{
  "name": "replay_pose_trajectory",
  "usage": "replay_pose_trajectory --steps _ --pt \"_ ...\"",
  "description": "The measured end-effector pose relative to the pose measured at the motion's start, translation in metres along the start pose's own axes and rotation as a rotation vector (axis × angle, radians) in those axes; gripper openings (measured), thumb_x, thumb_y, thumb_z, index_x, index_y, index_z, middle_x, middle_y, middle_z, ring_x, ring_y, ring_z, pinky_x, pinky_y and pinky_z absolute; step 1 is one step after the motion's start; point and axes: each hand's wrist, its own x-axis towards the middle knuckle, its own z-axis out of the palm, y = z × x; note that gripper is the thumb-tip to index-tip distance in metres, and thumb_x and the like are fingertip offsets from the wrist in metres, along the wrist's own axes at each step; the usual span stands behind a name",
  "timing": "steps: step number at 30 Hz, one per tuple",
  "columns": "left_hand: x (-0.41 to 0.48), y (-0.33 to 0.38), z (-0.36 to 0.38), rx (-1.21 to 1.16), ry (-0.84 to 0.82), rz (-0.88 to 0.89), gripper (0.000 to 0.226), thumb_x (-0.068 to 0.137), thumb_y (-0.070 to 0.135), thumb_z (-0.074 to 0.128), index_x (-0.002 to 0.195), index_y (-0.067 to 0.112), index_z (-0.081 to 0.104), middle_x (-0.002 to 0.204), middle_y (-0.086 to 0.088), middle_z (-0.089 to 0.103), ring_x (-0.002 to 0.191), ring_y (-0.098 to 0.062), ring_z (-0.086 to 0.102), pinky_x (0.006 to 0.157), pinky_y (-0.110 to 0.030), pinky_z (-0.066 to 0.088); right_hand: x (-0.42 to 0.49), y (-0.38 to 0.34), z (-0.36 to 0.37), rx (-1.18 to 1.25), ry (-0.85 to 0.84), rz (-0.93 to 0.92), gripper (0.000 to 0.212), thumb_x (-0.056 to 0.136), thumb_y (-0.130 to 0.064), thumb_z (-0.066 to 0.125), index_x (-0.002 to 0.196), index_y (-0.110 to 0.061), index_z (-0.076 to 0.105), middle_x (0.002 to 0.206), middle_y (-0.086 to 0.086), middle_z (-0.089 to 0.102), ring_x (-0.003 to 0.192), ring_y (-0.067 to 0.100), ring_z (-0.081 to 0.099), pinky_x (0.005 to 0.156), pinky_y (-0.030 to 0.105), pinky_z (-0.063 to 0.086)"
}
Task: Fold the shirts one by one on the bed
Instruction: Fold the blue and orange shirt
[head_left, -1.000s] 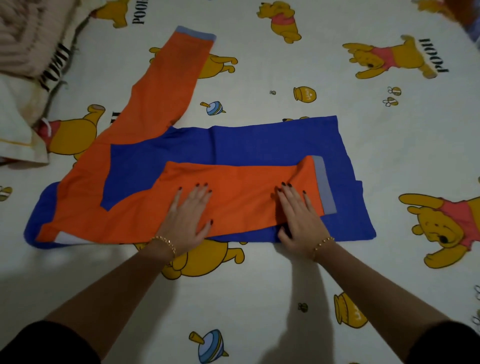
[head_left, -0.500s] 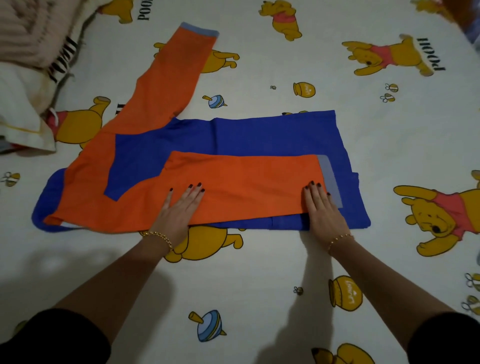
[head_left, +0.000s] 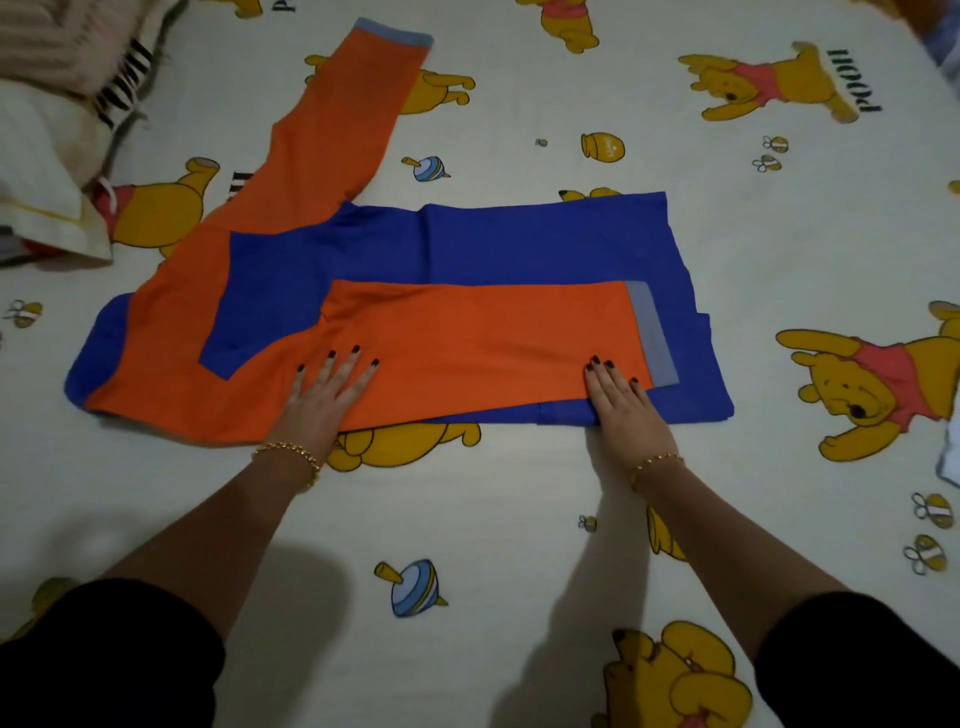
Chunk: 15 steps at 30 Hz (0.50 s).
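- On my feed the whole view is filled by the bed (head_left: 493, 499), covered in a cream sheet printed with yellow cartoon bears, honey pots, bees and spinning tops.
- The light is dim; my arms throw soft shadows on the sheet near the bottom edge.
- At the far left corner I see a ribbed pinkish blanket (head_left: 47, 41) bunched up, with a pale pillow (head_left: 36, 176) just below it.
- A scrap of white cloth (head_left: 950, 452) pokes in at the right edge; I cannot tell what it is.
- The shirt (head_left: 519, 244) lies flat in the middle of the bed, blue body with orange shoulders and sleeves.
- Its long axis runs left to right across my view: shoulders at the left, hem at the right.
- The folded sleeve (head_left: 467, 338) lies over the near part of the body, along that same axis, its grey-blue cuff ending near the hem.
- The other sleeve (head_left: 337, 119) stretches away from me, slanting to the far side, cuff at the far end.
- My left hand (head_left: 322, 400) lies flat, fingers straight and spread, on the orange cloth near the shoulder end.
- My right hand (head_left: 623, 410) lies flat, fingers straight, on the sleeve just beside the cuff.
- The two hands are well apart, both on the near edge, gripping nothing.
- Each wrist wears a gold bracelet (head_left: 291, 454); black sleeves cover my upper arms.
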Motion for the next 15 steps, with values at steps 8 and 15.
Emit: replay_pose_trajectory --steps 8,15 --pt "-0.115 0.034 0.012 0.059 -0.044 0.028 0.117 0.057 -0.020 0.072 0.149 0.023 0.014 0.157 -0.008 0.018 0.138 -0.033 0.031 0.106 -0.056 0.029 -0.122 -0.017 0.030 0.063 -0.068 -0.027 0.061 0.100 -0.011 0.030 0.150 -0.010 -0.007 0.159 0.007 -0.006 0.147 0.023 -0.004 0.118 0.036 0.000" --pt "-0.211 0.072 0.006 0.009 -0.251 0.004 0.107 0.077 -0.014 0.055 0.142 0.026 -0.021 0.154 -0.001 -0.021 0.146 -0.026 -0.002 0.116 -0.047 0.007 -0.215 -0.024 0.038 0.095 -0.237 -0.052 0.067 0.098 -0.014 0.031 0.150 -0.013 -0.011 0.159 0.002 -0.012 0.147 0.018 -0.010 0.119 0.034 -0.002"
